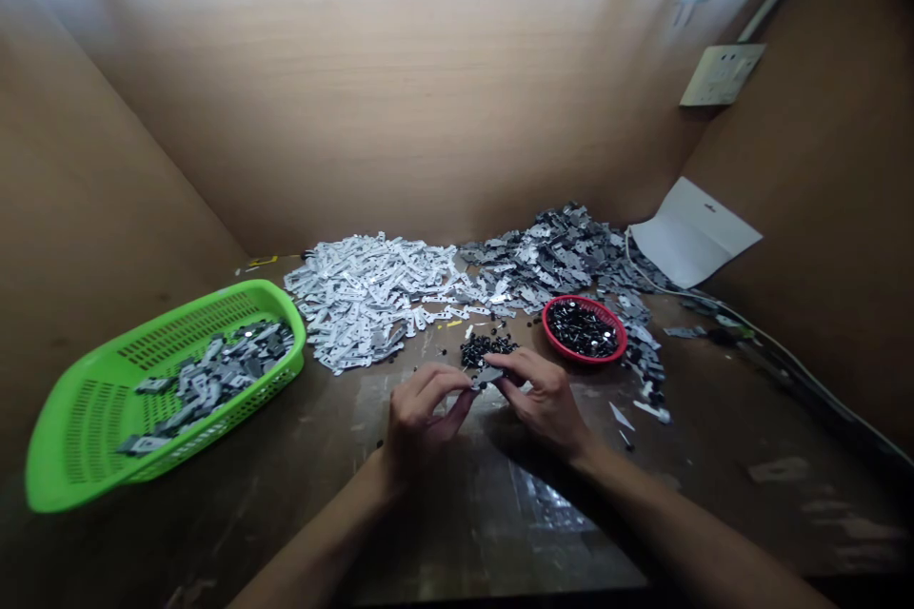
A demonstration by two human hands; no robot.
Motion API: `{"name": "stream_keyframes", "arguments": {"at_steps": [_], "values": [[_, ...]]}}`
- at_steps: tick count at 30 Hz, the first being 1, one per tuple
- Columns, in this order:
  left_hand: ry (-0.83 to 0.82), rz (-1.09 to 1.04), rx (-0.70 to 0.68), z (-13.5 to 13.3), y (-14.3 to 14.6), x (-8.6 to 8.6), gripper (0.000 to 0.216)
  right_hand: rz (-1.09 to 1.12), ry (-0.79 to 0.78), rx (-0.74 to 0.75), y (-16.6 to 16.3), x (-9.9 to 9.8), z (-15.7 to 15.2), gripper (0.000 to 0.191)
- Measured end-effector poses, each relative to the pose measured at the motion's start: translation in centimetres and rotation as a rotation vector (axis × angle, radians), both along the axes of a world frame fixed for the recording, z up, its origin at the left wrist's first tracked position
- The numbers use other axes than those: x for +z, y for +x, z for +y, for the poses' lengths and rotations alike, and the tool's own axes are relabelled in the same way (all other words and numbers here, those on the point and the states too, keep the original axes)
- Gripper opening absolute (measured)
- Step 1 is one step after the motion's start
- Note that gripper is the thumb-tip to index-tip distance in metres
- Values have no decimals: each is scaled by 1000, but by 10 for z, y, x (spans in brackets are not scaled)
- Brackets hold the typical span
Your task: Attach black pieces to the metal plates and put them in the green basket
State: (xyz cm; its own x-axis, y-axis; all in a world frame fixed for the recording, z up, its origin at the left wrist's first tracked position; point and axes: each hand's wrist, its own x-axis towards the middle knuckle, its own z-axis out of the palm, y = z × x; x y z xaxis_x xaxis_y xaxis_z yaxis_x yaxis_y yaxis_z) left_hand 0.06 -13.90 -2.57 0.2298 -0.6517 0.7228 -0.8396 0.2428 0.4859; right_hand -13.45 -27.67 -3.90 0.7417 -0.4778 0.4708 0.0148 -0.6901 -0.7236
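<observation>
As I look down through the head camera, a dark, scuffed tabletop [443, 533] fills the lower view. On its left I see a long green basket [53, 476] with slotted walls, partly filled with grey pieces [228, 371]. Just beside it, toward the back panel, spreads a heap of white strips [364, 295], and right of that a heap of grey plates [564, 252] runs forward along the table. A white card [692, 233] leans at the far right. My left hand [428, 409] and right hand [546, 404] are near each other at the centre, thumbs and fingers pinched. A round red basket [589, 358] of black parts sits beyond my right hand; loose black parts [489, 347] lie just past my fingertips. Smallest, a grey piece [486, 375] is clamped between both hands' fingertips, its details too small for me to tell.
</observation>
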Motion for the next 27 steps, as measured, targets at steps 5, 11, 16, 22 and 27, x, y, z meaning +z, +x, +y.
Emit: {"name": "stream_keyframes", "arguments": {"at_steps": [5, 11, 16, 22, 27], "values": [[70, 56, 27, -1, 2, 3, 16, 56, -29, 4, -1, -3, -4, 27], [270, 411, 47, -5, 6, 1, 10, 86, -2, 39, 0, 2, -1, 24], [391, 626, 15, -12, 9, -6, 20, 102, 89, 8, 1, 8, 2, 21], [414, 620, -62, -14, 10, -8, 24, 113, -19, 9, -2, 7, 3, 20], [431, 786, -136, -17, 13, -14, 26, 100, -86, -3, -4, 2, 3, 19]]}}
